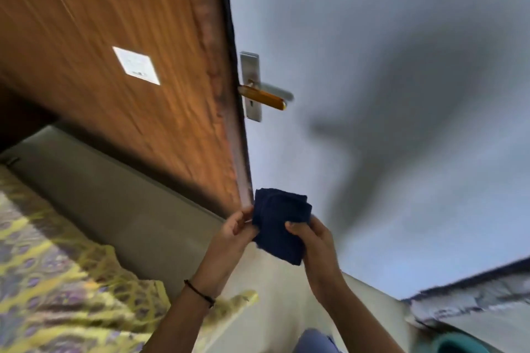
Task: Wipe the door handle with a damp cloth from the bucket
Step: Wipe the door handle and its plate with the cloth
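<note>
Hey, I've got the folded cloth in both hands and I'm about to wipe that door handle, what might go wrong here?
1. The dark blue cloth sits well below the door handle, so it may drip on the floor on the way up.
2. Left hand and right hand pinch only its edges; it could unfold or slip.
3. Pressing the lever might swing the door.

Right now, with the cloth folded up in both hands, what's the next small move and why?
Probably lift the dark blue cloth up to the door handle with the right hand and lay it over the lever. The cloth is already folded into a pad, held between the right hand and the left hand, and it sits well below the handle, not touching it, so no wiping has started.
</note>
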